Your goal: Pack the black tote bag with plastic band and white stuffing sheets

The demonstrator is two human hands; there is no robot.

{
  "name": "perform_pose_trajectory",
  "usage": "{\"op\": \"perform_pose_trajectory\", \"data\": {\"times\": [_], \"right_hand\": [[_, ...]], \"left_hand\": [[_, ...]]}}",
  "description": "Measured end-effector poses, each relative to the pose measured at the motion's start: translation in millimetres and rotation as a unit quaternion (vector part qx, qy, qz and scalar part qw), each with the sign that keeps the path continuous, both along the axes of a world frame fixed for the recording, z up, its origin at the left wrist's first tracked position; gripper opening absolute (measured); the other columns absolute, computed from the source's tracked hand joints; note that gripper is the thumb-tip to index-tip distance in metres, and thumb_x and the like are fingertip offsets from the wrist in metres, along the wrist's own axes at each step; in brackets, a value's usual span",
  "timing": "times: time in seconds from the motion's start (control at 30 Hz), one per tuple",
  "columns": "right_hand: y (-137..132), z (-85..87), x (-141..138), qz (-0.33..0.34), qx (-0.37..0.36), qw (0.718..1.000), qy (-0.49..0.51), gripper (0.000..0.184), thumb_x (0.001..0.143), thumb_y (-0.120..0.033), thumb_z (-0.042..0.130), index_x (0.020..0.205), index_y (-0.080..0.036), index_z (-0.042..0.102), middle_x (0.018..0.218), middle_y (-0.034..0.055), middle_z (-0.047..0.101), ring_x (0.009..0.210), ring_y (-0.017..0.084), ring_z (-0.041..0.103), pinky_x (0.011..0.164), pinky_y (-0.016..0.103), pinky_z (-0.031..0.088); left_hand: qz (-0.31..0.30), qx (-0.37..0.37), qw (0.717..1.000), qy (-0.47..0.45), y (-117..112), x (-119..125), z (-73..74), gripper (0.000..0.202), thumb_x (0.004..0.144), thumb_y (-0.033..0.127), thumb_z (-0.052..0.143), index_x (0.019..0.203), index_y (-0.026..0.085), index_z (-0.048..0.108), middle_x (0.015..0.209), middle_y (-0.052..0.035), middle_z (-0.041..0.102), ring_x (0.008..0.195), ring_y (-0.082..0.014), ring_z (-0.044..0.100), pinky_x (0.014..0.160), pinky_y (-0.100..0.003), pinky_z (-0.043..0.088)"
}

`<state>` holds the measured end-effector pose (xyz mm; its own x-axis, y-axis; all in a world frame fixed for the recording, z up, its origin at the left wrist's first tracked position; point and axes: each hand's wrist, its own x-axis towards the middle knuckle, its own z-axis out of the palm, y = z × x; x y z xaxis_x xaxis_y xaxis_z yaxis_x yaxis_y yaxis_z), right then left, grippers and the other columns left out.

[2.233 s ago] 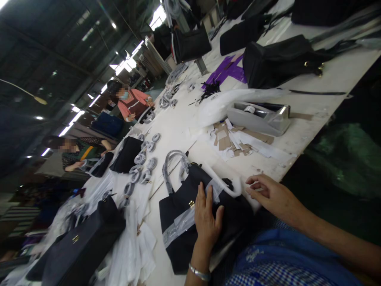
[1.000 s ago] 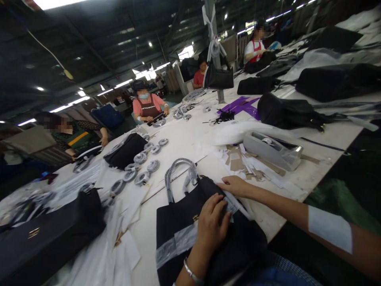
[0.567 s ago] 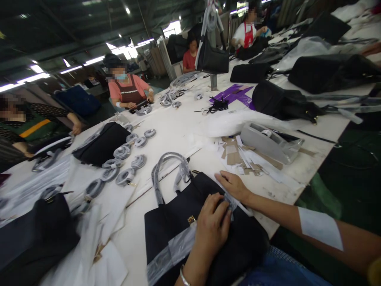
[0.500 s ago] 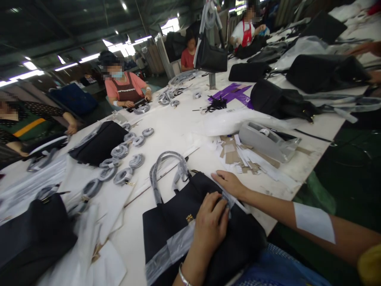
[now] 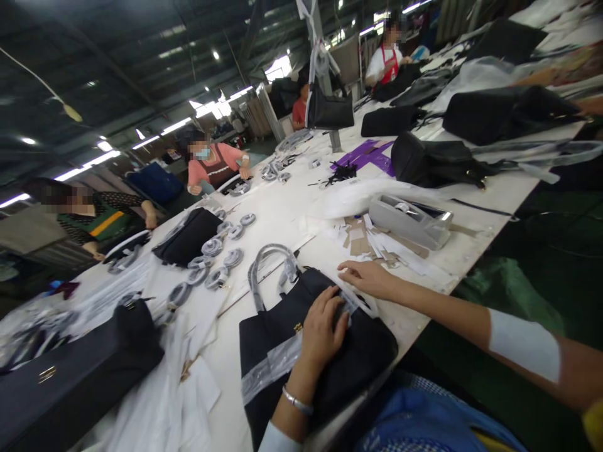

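Observation:
A black handbag lies flat on the white table in front of me. It has a gold clasp and a strip of clear film across its front. My left hand, with a silver bracelet at the wrist, rests on the bag with its fingers stretched out. Just past the bag's right edge, my right hand is held with fingers apart, close to a wrapped handle. The other wrapped handle stands up on the far side. Part of the bag is hidden beneath my left hand and forearm.
A grey tape dispenser stands beyond my right hand, near paper scraps. Several wrapped strap coils lie at left, by a black bag. Another black bag lies at lower left. Co-workers sit across the table.
The camera view has shifted, bringing more of the lower-left bag into sight. My right hand has lifted slightly off the handbag's edge; my left hand stays on the bag.

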<state>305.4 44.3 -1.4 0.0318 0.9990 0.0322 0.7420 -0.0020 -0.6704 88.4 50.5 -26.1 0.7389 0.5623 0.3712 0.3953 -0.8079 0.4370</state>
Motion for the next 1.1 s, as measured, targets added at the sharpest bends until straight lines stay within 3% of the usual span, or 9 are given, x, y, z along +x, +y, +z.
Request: {"op": "perform_pose_trajectory", "data": {"times": [0.1, 0.2, 0.33, 0.47, 0.57, 0.67, 0.83, 0.97, 1.1], "right_hand": [[-58, -4.6, 4, -0.013, 0.020, 1.000, 0.009, 0.037, 0.095, -0.048, 0.044, 0.102, -0.021, 0.070, 0.090, 0.0059, 0.074, 0.082, 0.022, 0.067, 0.076, 0.033, 0.049], [-98, -25.2, -6, -0.032, 0.062, 0.998, 0.011, 0.041, 0.094, -0.050, 0.048, 0.113, -0.019, 0.068, 0.112, 0.0111, 0.071, 0.100, 0.027, 0.066, 0.090, 0.041, 0.051], [-119, -55.1, -28, -0.059, 0.157, 0.986, -0.013, 0.055, 0.093, -0.054, 0.052, 0.136, -0.019, 0.055, 0.130, 0.0142, 0.063, 0.120, 0.030, 0.058, 0.104, 0.048, 0.047], [-122, -76.7, -37, -0.078, 0.222, 0.970, -0.056, 0.064, 0.092, -0.054, 0.055, 0.144, -0.020, 0.044, 0.132, 0.0152, 0.060, 0.120, 0.031, 0.058, 0.104, 0.049, 0.048], [-123, -90.1, -38, -0.094, 0.238, 0.965, -0.050, 0.063, 0.094, -0.056, 0.053, 0.144, -0.020, 0.043, 0.131, 0.0150, 0.061, 0.120, 0.030, 0.059, 0.103, 0.046, 0.050], [-122, -97.9, -40, -0.128, 0.245, 0.961, -0.030, 0.059, 0.092, -0.060, 0.053, 0.135, -0.020, 0.051, 0.127, 0.0145, 0.063, 0.117, 0.029, 0.061, 0.102, 0.046, 0.051], [-118, -94.6, -40, -0.125, 0.241, 0.962, 0.014, 0.048, 0.091, -0.059, 0.055, 0.120, -0.021, 0.059, 0.114, 0.0116, 0.068, 0.106, 0.028, 0.065, 0.096, 0.044, 0.055], [-114, -94.6, -30, -0.118, 0.191, 0.974, 0.030, 0.048, 0.089, -0.061, 0.055, 0.118, -0.022, 0.058, 0.112, 0.0109, 0.069, 0.102, 0.030, 0.067, 0.091, 0.045, 0.057], [-112, -100.6, -19, -0.105, 0.175, 0.979, -0.030, 0.050, 0.088, -0.063, 0.051, 0.116, -0.022, 0.057, 0.110, 0.0134, 0.068, 0.102, 0.035, 0.066, 0.092, 0.055, 0.054]], "left_hand": [[0.004, 0.015, 1.000, 0.014, -4, -1, 1.2, 0.039, 0.098, 0.025, 0.047, 0.136, 0.020, 0.048, 0.146, -0.0090, 0.050, 0.138, -0.0223, 0.042, 0.116, -0.045, 0.038], [0.003, 0.043, 0.998, 0.038, -3, 0, 9.6, 0.046, 0.098, 0.027, 0.047, 0.143, 0.019, 0.043, 0.151, -0.0106, 0.043, 0.140, -0.0235, 0.040, 0.116, -0.045, 0.038], [-0.017, 0.087, 0.992, 0.087, 17, 9, 34.3, 0.037, 0.100, 0.031, 0.043, 0.135, 0.021, 0.054, 0.139, -0.0081, 0.058, 0.128, -0.0221, 0.052, 0.110, -0.043, 0.044], [-0.096, 0.153, 0.973, 0.142, 44, 23, 49.4, 0.040, 0.101, 0.036, 0.044, 0.138, 0.024, 0.051, 0.139, -0.0051, 0.059, 0.136, -0.0189, 0.045, 0.116, -0.043, 0.034], [-0.135, 0.168, 0.961, 0.175, 56, 27, 44.1, 0.035, 0.102, 0.034, 0.042, 0.133, 0.025, 0.055, 0.133, -0.0026, 0.063, 0.131, -0.0158, 0.050, 0.118, -0.041, 0.029], [-0.120, 0.178, 0.961, 0.172, 63, 26, 31.8, 0.032, 0.102, 0.034, 0.041, 0.120, 0.018, 0.062, 0.121, -0.0076, 0.067, 0.119, -0.0186, 0.057, 0.111, -0.039, 0.037], [-0.109, 0.176, 0.960, 0.191, 74, 29, 10.4, 0.040, 0.103, 0.031, 0.032, 0.092, 0.014, 0.066, 0.091, -0.0094, 0.068, 0.094, -0.0213, 0.063, 0.094, -0.038, 0.048], [-0.101, 0.154, 0.958, 0.219, 78, 33, 0.3, 0.045, 0.104, 0.032, 0.029, 0.091, 0.014, 0.067, 0.090, -0.0101, 0.071, 0.088, -0.0221, 0.065, 0.085, -0.037, 0.051], [-0.098, 0.121, 0.958, 0.240, 80, 36, 1.6, 0.050, 0.105, 0.038, 0.028, 0.095, 0.014, 0.070, 0.096, -0.0096, 0.073, 0.091, -0.0214, 0.067, 0.084, -0.034, 0.051]]}}
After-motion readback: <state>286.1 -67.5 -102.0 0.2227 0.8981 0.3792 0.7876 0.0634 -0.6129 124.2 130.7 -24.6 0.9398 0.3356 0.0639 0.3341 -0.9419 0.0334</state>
